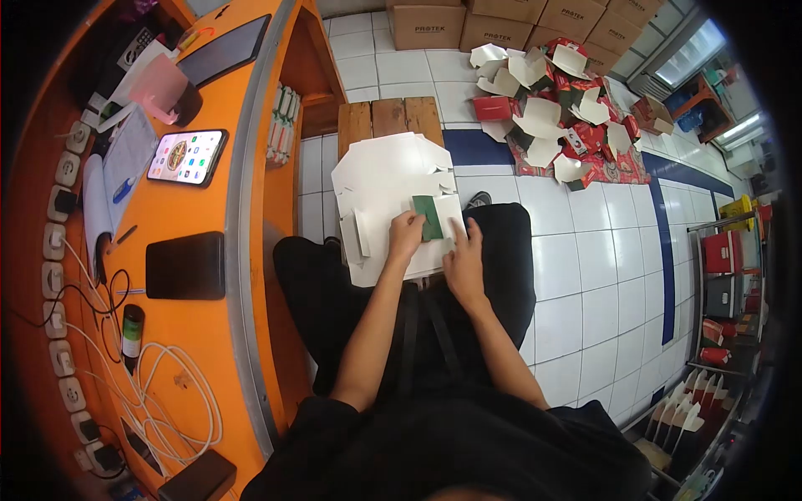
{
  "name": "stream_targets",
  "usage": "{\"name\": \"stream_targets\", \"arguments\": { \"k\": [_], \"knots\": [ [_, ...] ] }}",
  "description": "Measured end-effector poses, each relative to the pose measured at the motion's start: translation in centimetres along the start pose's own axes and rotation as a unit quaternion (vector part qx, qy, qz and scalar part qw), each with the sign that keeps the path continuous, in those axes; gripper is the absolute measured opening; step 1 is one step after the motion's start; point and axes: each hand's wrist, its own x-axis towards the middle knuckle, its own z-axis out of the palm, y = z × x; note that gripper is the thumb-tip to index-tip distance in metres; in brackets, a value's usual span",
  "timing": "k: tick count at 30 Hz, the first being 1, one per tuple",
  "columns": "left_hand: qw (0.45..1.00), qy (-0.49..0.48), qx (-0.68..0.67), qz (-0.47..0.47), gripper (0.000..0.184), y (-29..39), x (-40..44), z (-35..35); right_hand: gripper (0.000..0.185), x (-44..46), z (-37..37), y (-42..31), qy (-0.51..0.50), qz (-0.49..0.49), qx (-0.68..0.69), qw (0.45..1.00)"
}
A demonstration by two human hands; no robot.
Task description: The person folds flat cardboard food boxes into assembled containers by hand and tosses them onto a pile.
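A flat, die-cut white cardboard box blank [384, 171] lies on a wooden bench [388, 117] between my knees, possibly on top of other sheets. Near its right side a flap is folded over, showing a green face [428, 219]. My left hand [406, 234] has its fingers curled and pinched at the left edge of this green flap. To the right, my right hand [464, 259] rests over the blank's right edge with its fingers stretched and apart. A narrow white flap [361, 232] stands up on the blank's left side.
Folded red-and-white cardboard boxes [543, 121] are heaped on the floor ahead, before stacked brown cartons [428, 27]. On the left, an orange counter [180, 242] bears a lit phone [189, 157], a black case [185, 265] and white cables [180, 392]. A rack [697, 334] stands at right.
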Motion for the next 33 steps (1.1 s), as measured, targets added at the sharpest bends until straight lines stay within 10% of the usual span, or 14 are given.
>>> {"name": "stream_targets", "arguments": {
  "k": [8, 22, 27, 29, 33],
  "knots": [
    [0.986, -0.069, -0.149, 0.027, 0.028, 1.2, -1.2, -1.1, 0.023, -0.5, 0.3, 0.8, 0.067, 0.078, 0.109, 0.989],
    [0.993, -0.042, 0.062, 0.09, 0.039, 1.9, -5.9, 0.6, 0.032, 1.9, 2.0, -0.3, 0.033, 0.138, 0.061, 0.988],
    [0.882, 0.267, 0.282, 0.266, 0.032, 4.7, -5.7, -7.3, 0.032, 1.9, 2.8, 2.8, 0.005, 0.184, 0.099, 0.978],
    [0.876, 0.296, 0.327, 0.195, 0.037, 4.4, -5.4, -10.4, 0.032, 2.1, 2.0, 2.0, 0.012, 0.175, 0.1, 0.979],
    [0.999, 0.038, 0.035, -0.012, 0.068, 4.3, -5.3, -12.6, 0.033, 1.9, 1.2, 1.2, 0.038, 0.126, 0.091, 0.987]
  ]
}}
